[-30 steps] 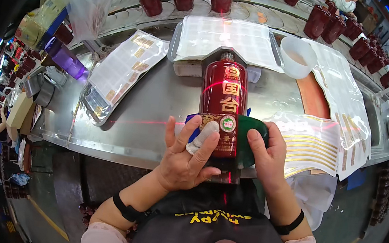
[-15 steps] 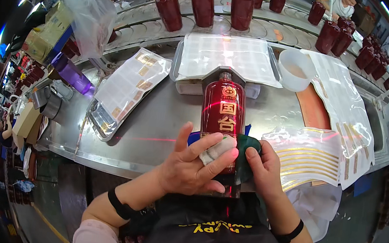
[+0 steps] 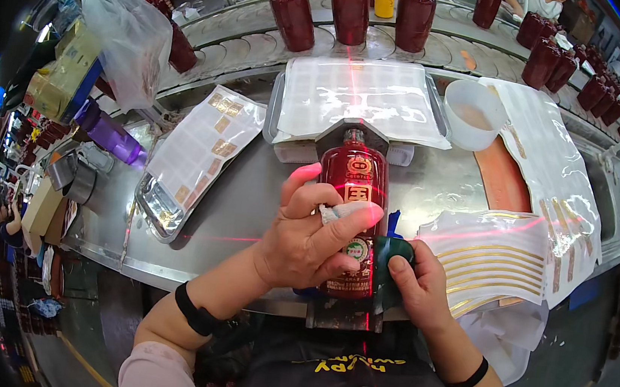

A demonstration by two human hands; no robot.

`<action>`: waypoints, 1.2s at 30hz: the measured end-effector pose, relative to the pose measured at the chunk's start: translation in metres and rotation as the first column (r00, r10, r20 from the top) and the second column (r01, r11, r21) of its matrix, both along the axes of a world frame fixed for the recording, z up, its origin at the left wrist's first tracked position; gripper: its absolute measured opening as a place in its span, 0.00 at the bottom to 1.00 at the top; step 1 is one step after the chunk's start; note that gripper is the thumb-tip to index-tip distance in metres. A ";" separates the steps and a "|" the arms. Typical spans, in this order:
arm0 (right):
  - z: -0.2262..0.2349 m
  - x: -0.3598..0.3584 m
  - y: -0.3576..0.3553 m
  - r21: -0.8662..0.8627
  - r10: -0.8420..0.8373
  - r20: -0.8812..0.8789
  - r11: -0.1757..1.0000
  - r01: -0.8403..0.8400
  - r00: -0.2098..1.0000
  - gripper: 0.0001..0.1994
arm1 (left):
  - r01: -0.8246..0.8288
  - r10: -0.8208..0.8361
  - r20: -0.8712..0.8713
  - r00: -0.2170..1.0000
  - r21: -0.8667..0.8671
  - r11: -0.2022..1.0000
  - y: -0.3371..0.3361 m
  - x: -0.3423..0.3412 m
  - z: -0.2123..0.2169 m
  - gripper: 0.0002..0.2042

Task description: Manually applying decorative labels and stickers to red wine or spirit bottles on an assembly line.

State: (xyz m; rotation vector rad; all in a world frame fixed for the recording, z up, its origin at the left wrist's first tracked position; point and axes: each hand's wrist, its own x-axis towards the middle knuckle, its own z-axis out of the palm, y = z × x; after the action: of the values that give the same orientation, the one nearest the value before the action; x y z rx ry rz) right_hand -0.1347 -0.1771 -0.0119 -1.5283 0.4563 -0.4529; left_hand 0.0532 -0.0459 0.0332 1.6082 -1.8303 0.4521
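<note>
A dark red bottle (image 3: 356, 170) with gold lettering lies in a dark cradle (image 3: 345, 322), its neck pointing away from me. My left hand (image 3: 302, 230) is closed on a bunched white cloth (image 3: 332, 212) and presses it to the bottle's front, hiding part of the lettering. Below the cloth, a round green-and-white emblem shows near the bottle's base. At the bottle's right side, my right hand (image 3: 425, 285) pinches a dark green pad (image 3: 394, 257), its edge touching the glass. A bit of blue material (image 3: 394, 223) sticks up beside it.
Sticker sheets lie on a tray (image 3: 153, 215) at left and on another tray (image 3: 277, 107) behind the bottle. Gold-striped sheets (image 3: 485, 250) and a white tub (image 3: 473, 116) are at right. Red bottles (image 3: 292, 18) stand along the conveyor. A purple bottle (image 3: 109, 131) sits left.
My left hand has slid the cloth up the bottle, uncovering the round emblem. The conveyor bottles have shifted to the right, and a small yellow bottle has come into view. My right hand stays by the base.
</note>
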 end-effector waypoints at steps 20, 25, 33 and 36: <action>-0.005 -0.001 0.000 -0.063 -0.012 0.001 0.998 0.012 1.000 0.16 | -0.019 0.018 -0.162 0.987 -0.005 1.000 0.004 0.005 0.009 0.20; 0.002 -0.001 0.002 -0.034 -0.010 -0.016 0.999 0.009 1.000 0.16 | -0.026 0.013 -0.177 0.984 -0.073 0.997 -0.017 0.017 0.009 0.18; 0.001 0.001 -0.001 -0.043 0.013 -0.005 0.999 -0.014 1.000 0.16 | -0.090 0.061 -0.326 0.943 -0.075 0.993 -0.001 0.019 0.000 0.18; 0.001 0.001 -0.001 -0.034 0.015 -0.004 0.999 -0.016 1.000 0.16 | -0.122 0.081 -0.415 0.906 -0.073 0.990 0.001 0.017 0.000 0.18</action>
State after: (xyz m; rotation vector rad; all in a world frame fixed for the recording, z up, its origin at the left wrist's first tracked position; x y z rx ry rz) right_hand -0.1341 -0.1782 -0.0111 -1.5649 0.4413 -0.4479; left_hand 0.0702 -0.0453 0.0335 1.5944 -1.3924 0.2192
